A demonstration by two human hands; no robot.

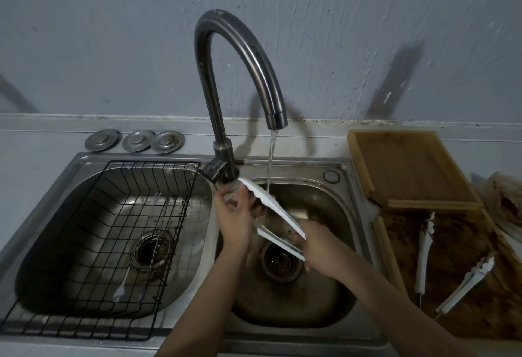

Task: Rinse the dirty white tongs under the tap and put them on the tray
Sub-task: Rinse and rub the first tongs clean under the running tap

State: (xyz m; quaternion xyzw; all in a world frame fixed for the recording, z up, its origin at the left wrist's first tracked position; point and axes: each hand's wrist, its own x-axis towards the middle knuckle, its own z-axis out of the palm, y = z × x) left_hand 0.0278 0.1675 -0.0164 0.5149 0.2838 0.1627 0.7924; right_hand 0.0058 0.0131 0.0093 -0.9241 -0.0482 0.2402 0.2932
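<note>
I hold a pair of white tongs (271, 207) over the right sink basin (333, 294), with water from the dark curved tap (248, 54) falling onto the upper arm. My right hand (319, 246) grips the hinge end. My left hand (237, 215) closes its fingers on the lower arm near the toothed tips. The clean wooden tray (409, 167) lies at the back right on the counter. Two more dirty white tongs (423, 255) (466, 283) rest on a dirty brown tray (457, 249) in front of it.
A black wire rack (93, 272) sits in the left basin with several metal utensils (124, 277). Three metal drain stoppers (135, 140) line the back ledge. A soiled dish (505, 201) is at the far right edge. The grey wall stands close behind.
</note>
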